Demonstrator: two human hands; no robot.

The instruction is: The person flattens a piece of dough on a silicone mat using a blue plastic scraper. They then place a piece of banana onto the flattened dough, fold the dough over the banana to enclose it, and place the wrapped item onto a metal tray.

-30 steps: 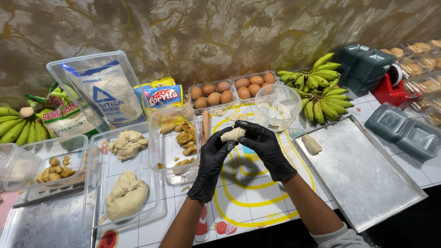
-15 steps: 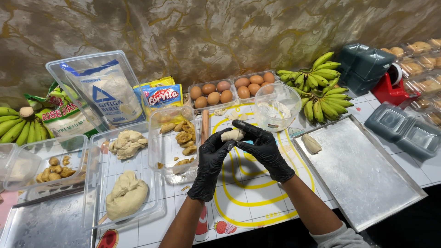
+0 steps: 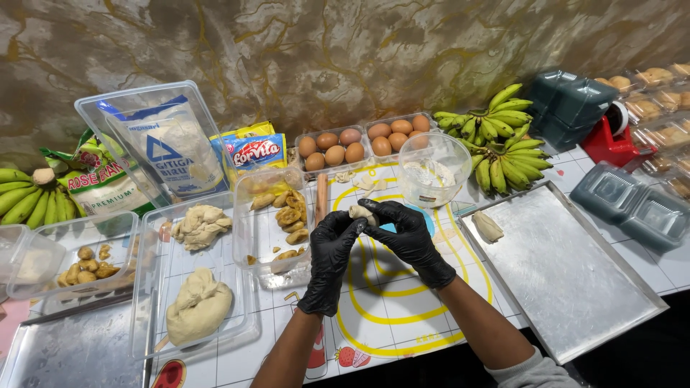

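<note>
You're mid-wrap: your left hand (image 3: 332,248) and right hand (image 3: 407,233) meet over the counter (image 3: 402,316), fingers (image 3: 388,213) curled snugly around the dough piece (image 3: 361,213) between them. Sealing it looks due; the metal tray (image 3: 568,280) lies right of your fingers.

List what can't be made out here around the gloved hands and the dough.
Head view only:
- Dough piece: mostly hidden by the left hand and right hand; any filling can't be seen.
- Banana bunch: cut off by the left edge.
- Metal tray: its near corner runs into shadow.
</note>
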